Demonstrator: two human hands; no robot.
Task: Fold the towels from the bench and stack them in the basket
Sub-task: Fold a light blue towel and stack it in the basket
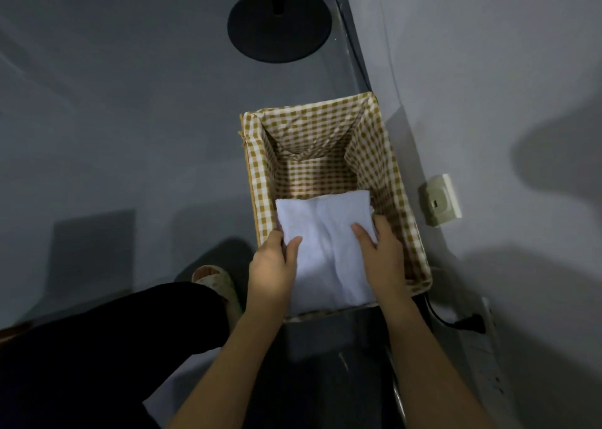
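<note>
Over the near end of a rectangular woven basket lined with tan-and-white gingham cloth (381, 168), the head view shows a folded white terry towel (325, 243) held flat by both hands, its far edge reaching about halfway along the basket's length. Whether the towel rests on the lining or is held just above it cannot be told. The left hand (272, 265) grips the towel's left edge, thumb curled on top and fingers hidden beneath. The right hand (382, 249) grips the right edge the same way, thumb on the cloth and fingers tucked under along the basket's right wall. The far half of the basket shows only its checked lining.

The basket stands on a grey floor (130, 119) close against a grey wall (488, 70). Beyond it sits a round black stand base (279, 24) with a black pole rising from it. On the wall beside the basket is a cream socket plate (440, 200); a black plug (470, 324) with its cable sits nearer the person. A beige slipper (215, 282) shows beside a black trouser leg (114, 347). No writing can be read anywhere.
</note>
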